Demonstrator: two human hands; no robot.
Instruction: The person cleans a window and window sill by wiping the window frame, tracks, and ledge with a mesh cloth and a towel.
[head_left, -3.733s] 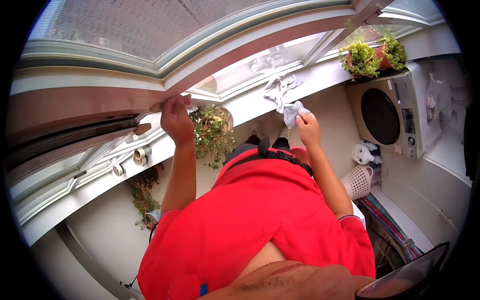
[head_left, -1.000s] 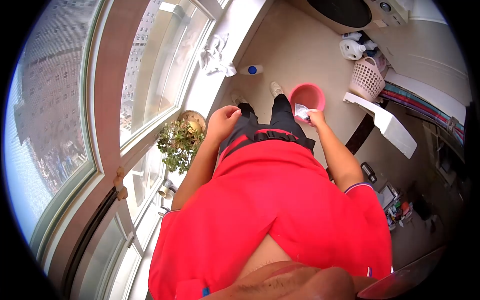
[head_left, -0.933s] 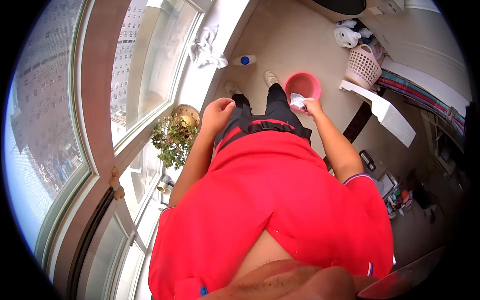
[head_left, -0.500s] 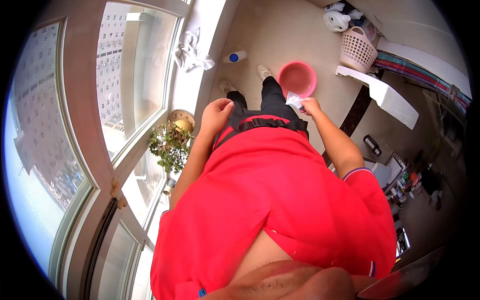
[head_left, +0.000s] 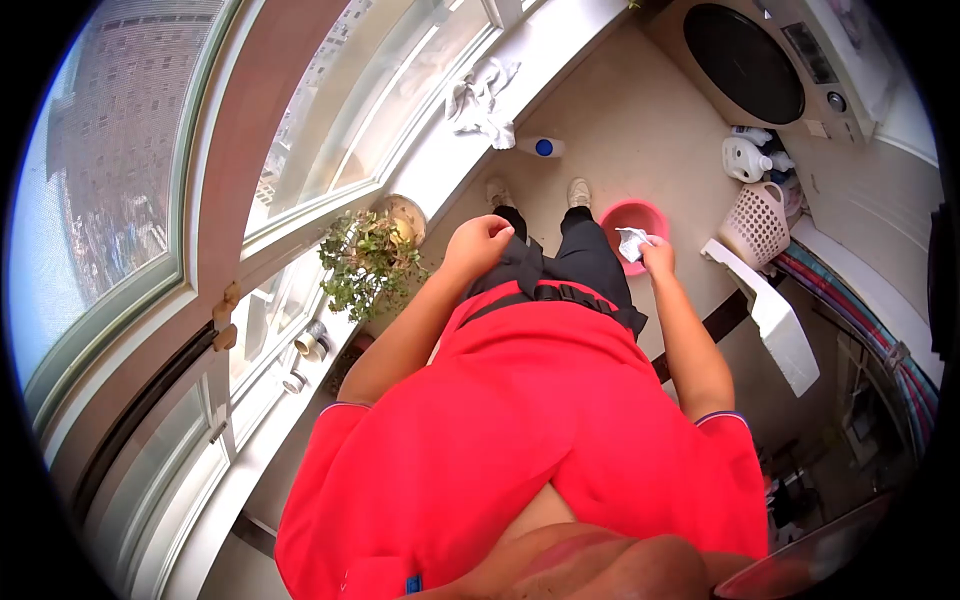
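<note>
My right hand (head_left: 657, 257) is closed on a small whitish cloth (head_left: 631, 243), held above the near rim of a pink basin (head_left: 636, 212) on the floor. My left hand (head_left: 479, 244) hangs in front of my left hip with its fingers curled together; whether anything small is between them cannot be made out. A crumpled grey-white cloth (head_left: 480, 103) lies on the white window sill (head_left: 553, 52), beyond my left hand. Left of that hand a leafy potted plant (head_left: 366, 262) stands on the sill.
A bottle with a blue cap (head_left: 541, 147) lies near my feet. At the right are a washing machine (head_left: 820, 60), a white detergent jug (head_left: 745, 160), a perforated basket (head_left: 755, 224) and a white panel edge (head_left: 772, 315). Window frames (head_left: 215, 180) line the left side.
Over the last second the view has swung, bringing the washing machine back into sight. Compared with the earliest frame, my left hand is off the window frame. The small cloth stays in my right hand.
</note>
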